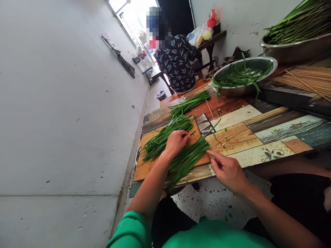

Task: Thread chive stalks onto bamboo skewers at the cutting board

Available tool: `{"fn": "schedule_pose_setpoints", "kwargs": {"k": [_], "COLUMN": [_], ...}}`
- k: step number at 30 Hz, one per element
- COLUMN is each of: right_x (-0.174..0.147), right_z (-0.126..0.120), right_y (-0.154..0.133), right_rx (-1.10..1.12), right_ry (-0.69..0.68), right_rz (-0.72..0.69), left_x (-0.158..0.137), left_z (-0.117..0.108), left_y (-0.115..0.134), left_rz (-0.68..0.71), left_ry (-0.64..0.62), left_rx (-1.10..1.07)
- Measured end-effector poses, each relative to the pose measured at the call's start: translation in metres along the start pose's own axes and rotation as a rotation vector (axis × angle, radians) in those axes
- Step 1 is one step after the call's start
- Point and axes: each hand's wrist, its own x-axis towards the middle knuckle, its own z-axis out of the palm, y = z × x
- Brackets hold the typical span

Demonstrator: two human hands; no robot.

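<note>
My left hand [177, 143] is above the wooden cutting board [142, 169], its fingertips pinched at a short green chive piece. My right hand [227, 169], at the table's front edge, pinches a thin bamboo skewer [210, 155] whose end meets the cut ends of a flat row of garlic chives [188, 160]. That row lies across the board's near side, leaves hanging over the table edge. Behind my left hand lies another chive bundle [165, 136] on the board. A third bundle [191, 102] rests farther back on the table.
To the right stand a metal bowl [271, 70] of loose chives and a larger metal basin [297, 51] heaped with skewered greens. A pile of bamboo skewers [307, 81] lies beside them. A person in a patterned shirt [177, 63] sits at the far end. A white wall [64, 120] runs along the left.
</note>
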Motion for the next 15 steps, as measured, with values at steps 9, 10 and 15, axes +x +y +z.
{"fn": "schedule_pose_setpoints", "kwargs": {"k": [9,10,15], "right_x": [0.0016,0.0017,0.0022], "right_z": [0.0041,0.004,0.0038], "right_y": [0.001,0.0008,0.0003], "right_rx": [-0.044,-0.044,-0.04], "right_ry": [0.054,0.05,0.045], "right_rz": [0.024,0.018,0.009], "left_x": [-0.0044,-0.0048,-0.0042], "left_z": [-0.0107,-0.0107,-0.0088], "left_y": [-0.0082,-0.0073,-0.0062], "left_rz": [-0.017,-0.019,-0.033], "left_ry": [-0.072,-0.081,-0.102], "left_rx": [-0.136,-0.146,-0.176]}}
